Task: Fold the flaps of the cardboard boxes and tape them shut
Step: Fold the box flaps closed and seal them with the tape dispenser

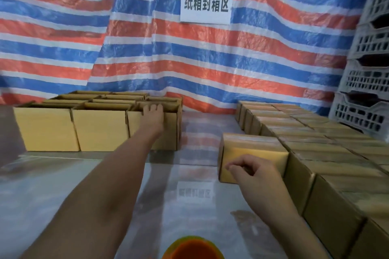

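orange object (192,248) cut off below, taped boxes (328,149) cropped right

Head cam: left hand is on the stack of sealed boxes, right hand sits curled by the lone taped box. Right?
No. The head view shows the left hand on an open box in the unsealed group on the left, not on the sealed boxes. The right hand does sit loosely curled by the lone taped box.

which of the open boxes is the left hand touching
The rightmost open box in the front row; the left hand rests on its rim alone.
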